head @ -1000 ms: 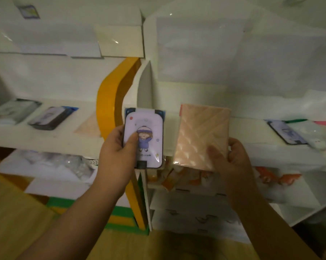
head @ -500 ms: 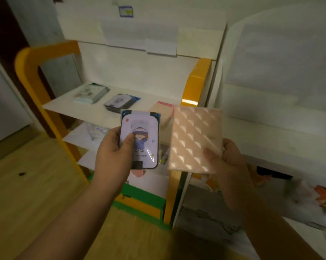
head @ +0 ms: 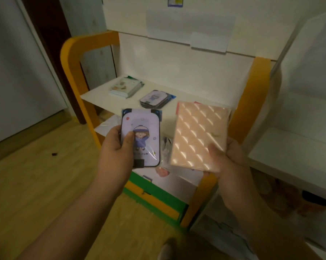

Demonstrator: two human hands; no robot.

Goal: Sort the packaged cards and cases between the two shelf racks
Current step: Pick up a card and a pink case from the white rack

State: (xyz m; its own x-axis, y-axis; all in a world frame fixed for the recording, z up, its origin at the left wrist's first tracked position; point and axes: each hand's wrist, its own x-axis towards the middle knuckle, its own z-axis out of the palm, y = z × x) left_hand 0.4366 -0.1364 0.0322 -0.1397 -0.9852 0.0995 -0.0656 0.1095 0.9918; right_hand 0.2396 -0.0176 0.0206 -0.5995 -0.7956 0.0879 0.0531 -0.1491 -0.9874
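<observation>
Before the orange-framed shelf rack (head: 251, 102) we hold two wrapped items side by side. Our left hand (head: 114, 156) grips a phone case (head: 141, 136), lavender with a dark rim and a cartoon child in a blue hat and coat; its small print is too blurred to read. The thumb lies across the front, the fingers curl behind the left edge. Our right hand (head: 228, 162) pinches a peach quilted packet (head: 198, 138) at its 5 o'clock corner, thumb on top; a small gold mark on it is unreadable. On the rack's top shelf, at 12 o'clock from the case, lie a similar case (head: 155, 98) and, at 11 o'clock, a green-edged card pack (head: 126, 87). A white rack (head: 299, 128) stands at 3 o'clock.
</observation>
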